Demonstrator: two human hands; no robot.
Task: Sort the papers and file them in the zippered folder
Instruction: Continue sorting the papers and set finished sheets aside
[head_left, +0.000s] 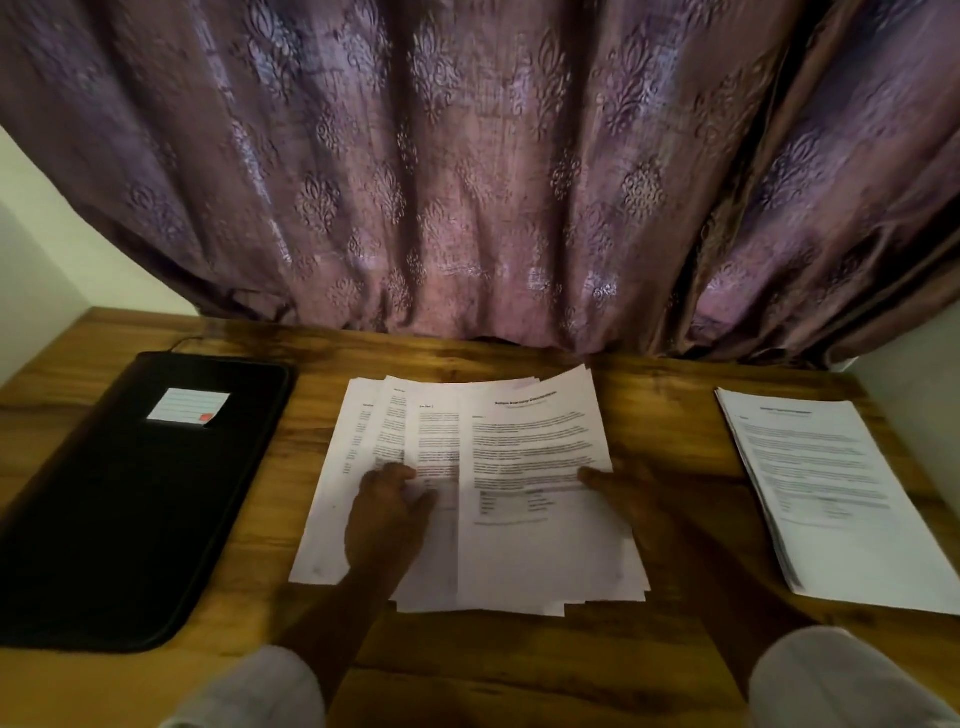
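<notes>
Two piles of papers lay on the wooden desk (649, 400), and I was in the sorting step: the fanned pile (498, 551) sat under both my hands, the tidier pile (831, 499) well off to the right of my right hand. My left hand (387, 512) rested flat on the spread sheets with fingers loosely apart, pinning them rather than pinching any. My right hand (636, 501) lay at the right edge of the top sheet (535, 452), fingertips on the paper; whether they were clamped on that edge I could not tell. The black zippered folder (135, 499) lay shut, far to the left of my left hand, so filing had not begun. Next, I judged, one sheet would need lifting clear without dragging those beneath. Printed headings and "Section" marks were too blurred to read; the folder's white card (188, 407) showed ruled lines and a red spot, no legible words.
</notes>
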